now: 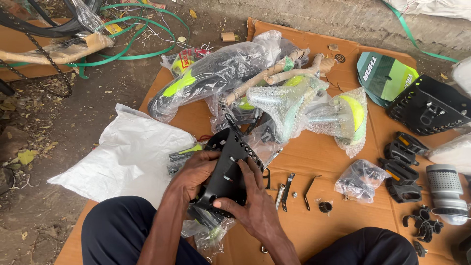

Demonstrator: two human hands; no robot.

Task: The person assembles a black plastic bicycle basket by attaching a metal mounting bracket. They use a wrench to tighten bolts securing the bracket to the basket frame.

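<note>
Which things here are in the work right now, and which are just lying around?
In hand:
- black perforated plastic panel, held by left hand and right hand
- clear plastic bag under it

Lying about:
- spanners on the cardboard
- black pedals
- second black panel
- bubble-wrapped parts
- white sack

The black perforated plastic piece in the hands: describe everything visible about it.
The black plastic piece is a curved, matte, moulded panel with rows of small slots and holes along its edge. It is held tilted above the cardboard sheet, upper end pointing away. The left hand grips its left side; the right hand presses its lower right with fingers spread. Clear plastic bags hang just beneath it. Its underside is hidden.
</note>
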